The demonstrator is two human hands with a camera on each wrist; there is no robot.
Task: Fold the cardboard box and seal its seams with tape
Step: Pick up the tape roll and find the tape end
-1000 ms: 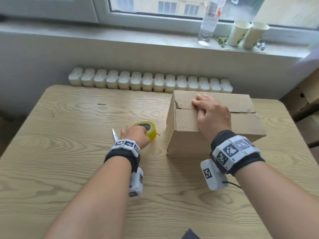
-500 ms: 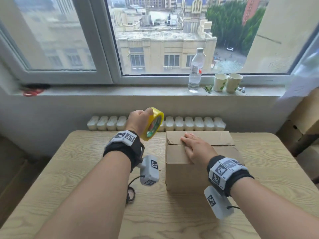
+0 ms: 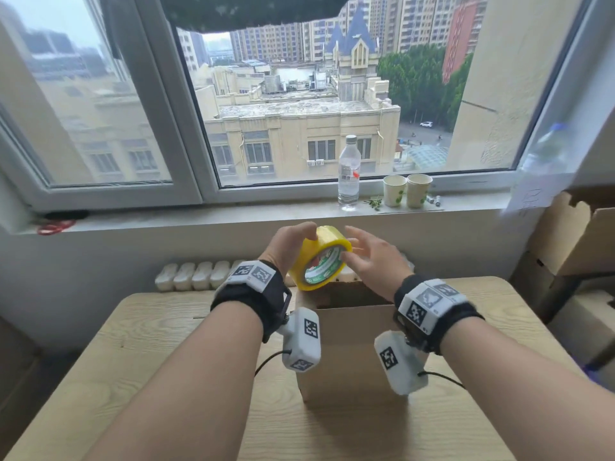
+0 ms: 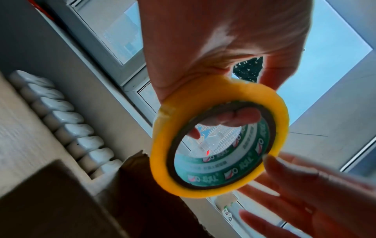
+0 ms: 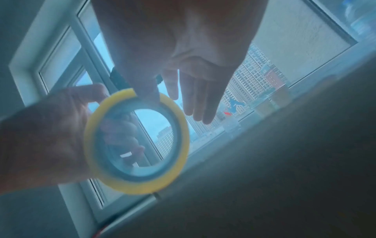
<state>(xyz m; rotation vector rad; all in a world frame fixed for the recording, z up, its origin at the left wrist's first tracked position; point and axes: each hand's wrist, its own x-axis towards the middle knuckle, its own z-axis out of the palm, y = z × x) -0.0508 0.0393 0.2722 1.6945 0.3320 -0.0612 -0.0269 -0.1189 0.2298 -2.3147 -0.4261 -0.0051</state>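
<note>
My left hand (image 3: 286,246) holds a yellow tape roll (image 3: 321,257) up in the air above the brown cardboard box (image 3: 349,354), fingers through its green-printed core and thumb on the outer rim. In the left wrist view the tape roll (image 4: 217,138) faces the camera with a finger inside it. My right hand (image 3: 372,257) is raised beside the roll with straight, spread fingers, its fingertips at the roll's right edge. The right wrist view shows the tape roll (image 5: 136,141) and those straight fingers (image 5: 195,99). The box stands on the wooden table (image 3: 166,344).
On the windowsill stand a water bottle (image 3: 348,173) and two paper cups (image 3: 406,190). A white radiator (image 3: 193,276) runs behind the table. More cardboard boxes (image 3: 575,234) are stacked at the right. A red object (image 3: 55,226) lies on the sill's left end.
My left hand lifted the tape roll from the table up above the box. My right hand left the box top and rose to the roll. The head view tilted up toward the window.
</note>
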